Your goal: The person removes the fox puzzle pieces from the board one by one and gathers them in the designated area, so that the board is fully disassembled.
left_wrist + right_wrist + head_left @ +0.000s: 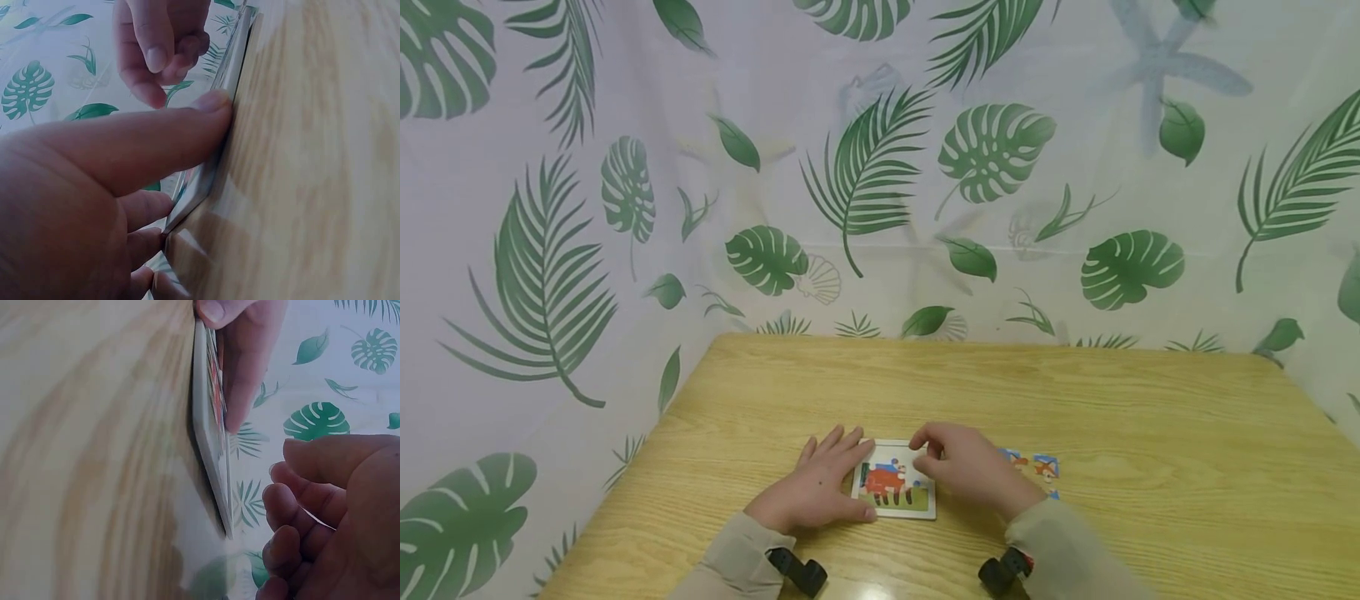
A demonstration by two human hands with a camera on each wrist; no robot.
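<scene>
The left hand point(820, 486), fingers spread, rests at the left edge of a puzzle board point(895, 514), which lies nearer the surface's point(1150, 500) left edge than its right. The right hand point(964, 462), loosely curled with thumb and forefinger apart, hangs over the board's right edge. Puzzle pieces point(1046, 467) lie right of it, partly hidden.

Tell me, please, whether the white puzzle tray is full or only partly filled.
Partly filled: the tray shows bare white above its joined pieces, and loose pieces lie outside it.
</scene>
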